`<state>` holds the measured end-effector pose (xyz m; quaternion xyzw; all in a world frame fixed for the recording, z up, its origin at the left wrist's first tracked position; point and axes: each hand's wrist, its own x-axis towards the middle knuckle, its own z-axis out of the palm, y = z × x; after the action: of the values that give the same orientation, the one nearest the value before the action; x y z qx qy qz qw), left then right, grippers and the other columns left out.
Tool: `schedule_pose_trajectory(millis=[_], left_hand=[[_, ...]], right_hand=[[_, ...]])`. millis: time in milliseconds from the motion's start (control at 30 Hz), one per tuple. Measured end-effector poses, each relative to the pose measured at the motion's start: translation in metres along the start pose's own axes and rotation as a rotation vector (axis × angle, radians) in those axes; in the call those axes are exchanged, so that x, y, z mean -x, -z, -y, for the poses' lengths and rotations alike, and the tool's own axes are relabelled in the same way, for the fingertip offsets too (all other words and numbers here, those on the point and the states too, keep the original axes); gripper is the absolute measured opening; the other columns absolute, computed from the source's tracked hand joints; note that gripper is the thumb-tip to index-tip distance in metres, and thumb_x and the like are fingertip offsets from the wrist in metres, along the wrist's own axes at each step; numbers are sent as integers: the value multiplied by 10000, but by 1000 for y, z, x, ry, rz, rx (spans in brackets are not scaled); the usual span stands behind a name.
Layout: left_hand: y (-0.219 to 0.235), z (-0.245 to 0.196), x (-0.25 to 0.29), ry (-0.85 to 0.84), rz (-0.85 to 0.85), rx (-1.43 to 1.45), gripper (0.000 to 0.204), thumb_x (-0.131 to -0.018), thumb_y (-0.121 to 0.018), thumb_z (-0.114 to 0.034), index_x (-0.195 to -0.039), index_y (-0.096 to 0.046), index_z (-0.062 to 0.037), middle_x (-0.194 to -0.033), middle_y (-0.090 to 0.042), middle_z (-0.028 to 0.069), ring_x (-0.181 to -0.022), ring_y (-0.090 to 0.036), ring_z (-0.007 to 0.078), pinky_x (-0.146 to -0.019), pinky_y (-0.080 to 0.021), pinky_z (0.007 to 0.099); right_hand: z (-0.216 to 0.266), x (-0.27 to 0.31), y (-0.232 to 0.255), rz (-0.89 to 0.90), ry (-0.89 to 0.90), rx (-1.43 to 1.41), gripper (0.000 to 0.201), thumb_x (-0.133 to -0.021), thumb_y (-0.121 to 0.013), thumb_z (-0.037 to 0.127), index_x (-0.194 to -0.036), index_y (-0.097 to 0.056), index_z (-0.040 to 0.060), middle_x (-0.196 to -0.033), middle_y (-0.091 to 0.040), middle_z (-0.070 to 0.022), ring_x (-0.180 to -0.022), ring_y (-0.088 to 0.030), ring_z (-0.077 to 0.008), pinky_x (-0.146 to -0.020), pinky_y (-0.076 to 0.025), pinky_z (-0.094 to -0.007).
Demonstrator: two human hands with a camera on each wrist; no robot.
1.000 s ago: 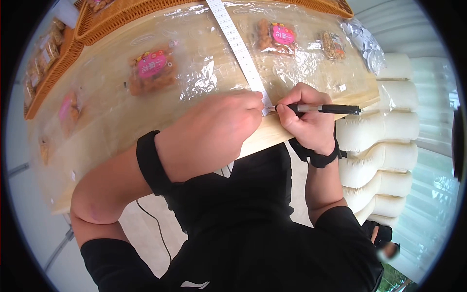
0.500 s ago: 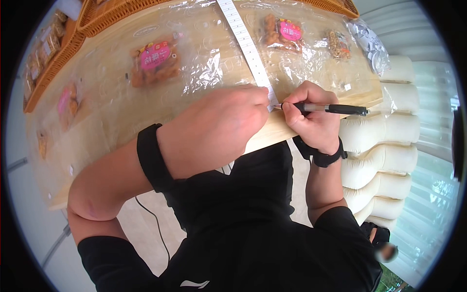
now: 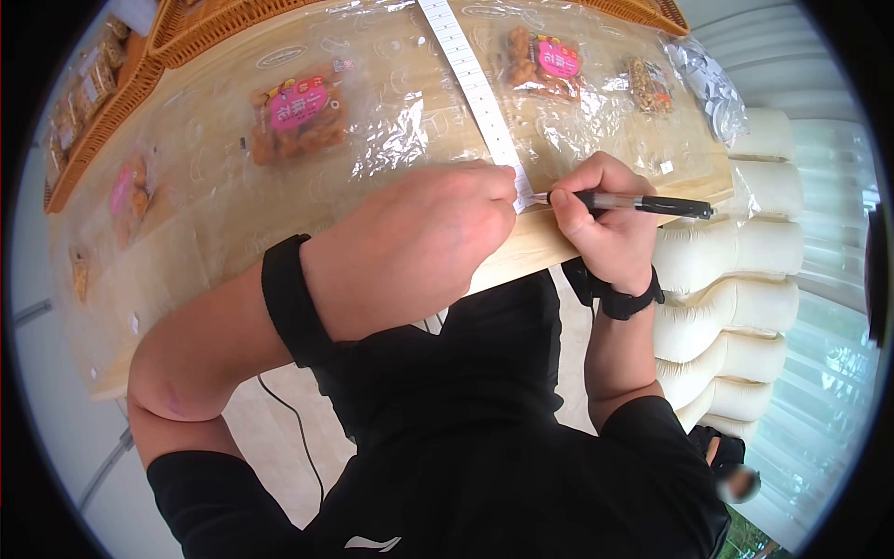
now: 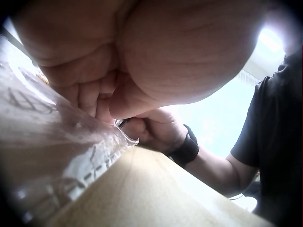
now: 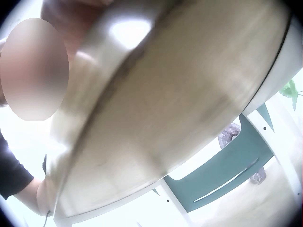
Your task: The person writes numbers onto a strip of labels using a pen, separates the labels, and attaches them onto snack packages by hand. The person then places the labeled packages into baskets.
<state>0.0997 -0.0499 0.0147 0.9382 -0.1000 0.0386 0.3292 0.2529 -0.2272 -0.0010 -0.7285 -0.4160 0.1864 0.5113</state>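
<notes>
Pen (image 3: pixel 643 202) pinched in right grip (image 3: pixel 610 222), right of frame centre, tip at lower end of strip (image 3: pixel 466 74); left grip (image 3: pixel 414 250) bent over it, pinch or press unclear: light hold could let strip slip mid-stroke.

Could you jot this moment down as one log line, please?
left hand: at near end of white strip | right hand: holding pen, tip at strip | snack packs: on table

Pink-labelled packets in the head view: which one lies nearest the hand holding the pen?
The pink-labelled packet just right of the white marked strip is nearest the right hand; the other two lie left of the strip.
</notes>
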Motion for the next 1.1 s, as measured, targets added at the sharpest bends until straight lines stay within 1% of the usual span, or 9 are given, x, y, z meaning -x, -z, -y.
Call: schedule_pose_trajectory(millis=[233, 300, 633, 700, 733, 800, 933, 1000, 1100], left_hand=[[-2, 1, 0, -3, -16, -6, 164, -744, -533, 105, -882, -620, 123, -1130, -639, 243, -1095, -626, 376, -930, -527, 406], [-1, 0, 0, 5, -18, 14, 148, -741, -533, 110, -862, -618, 119, -1123, -639, 240, -1098, -625, 375, -925, -528, 406], [0, 0, -1, 11, -16, 29, 116, -742, -535, 106, -830, -610, 113, -1107, -642, 229, -1083, -628, 371, -912, -528, 408], [0, 0, -1, -4, -30, 20, 105, -743, -540, 98, -819, -611, 111, -1107, -642, 231, -1081, -630, 370, -914, -528, 409], [0, 0, -1, -4, -30, 20, 105, -743, -540, 98, -819, -611, 111, -1107, -642, 231, -1081, -630, 370, -914, -528, 409], [-1, 1, -1, 0, -29, 10, 85, -743, -553, 85, -795, -617, 105, -1111, -645, 228, -1079, -633, 369, -909, -532, 408], [-3, 1, -1, -21, -46, -14, 67, -740, -567, 72, -769, -623, 95, -1114, -649, 222, -1079, -635, 365, -903, -535, 405], [-2, 0, -2, -16, -12, -39, 61, -731, -582, 58, -756, -631, 86, -1118, -652, 216, -1094, -635, 354, -901, -538, 401], [-2, -1, -2, -24, -6, -63, 53, -703, -597, 59, -733, -636, 76, -1100, -654, 209, -1119, -631, 346, -908, -537, 402]], right_hand=[[2, -2, -3, 29, -10, 53, 66, -793, -705, 14, -763, -649, -5, -715, -647, -23, -650, -564, -70, -597, -452, -237], [3, -2, -4, 21, 10, 104, 78, -813, -697, 18, -788, -624, 8, -700, -599, 5, -626, -492, -51, -563, -388, -222], [-1, -1, 1, 50, 80, 157, 80, -814, -657, 0, -771, -592, 15, -679, -574, 18, -612, -478, -49, -554, -386, -226], [-7, -1, 3, -12, 54, -24, 68, -799, -686, 6, -782, -620, 8, -740, -632, -15, -687, -554, -58, -607, -437, -231], [-6, -1, 3, -12, 54, -24, 68, -799, -686, 6, -782, -620, 8, -740, -632, -15, -687, -554, -58, -607, -437, -231], [-1, -1, 2, 7, -128, -145, 57, -823, -688, 6, -825, -633, -4, -796, -647, -17, -725, -560, -57, -629, -434, -222], [1, -3, -3, 17, -130, -196, 54, -838, -694, 5, -855, -648, -16, -800, -654, -16, -725, -561, -52, -638, -440, -219], [0, -2, -4, 68, -33, -195, 88, -858, -663, -22, -938, -629, -16, -760, -618, -3, -666, -531, -44, -578, -408, -211], [1, -2, -2, 45, -112, -139, 63, -837, -709, 4, -875, -662, -14, -780, -653, -3, -723, -562, -46, -640, -445, -217]])
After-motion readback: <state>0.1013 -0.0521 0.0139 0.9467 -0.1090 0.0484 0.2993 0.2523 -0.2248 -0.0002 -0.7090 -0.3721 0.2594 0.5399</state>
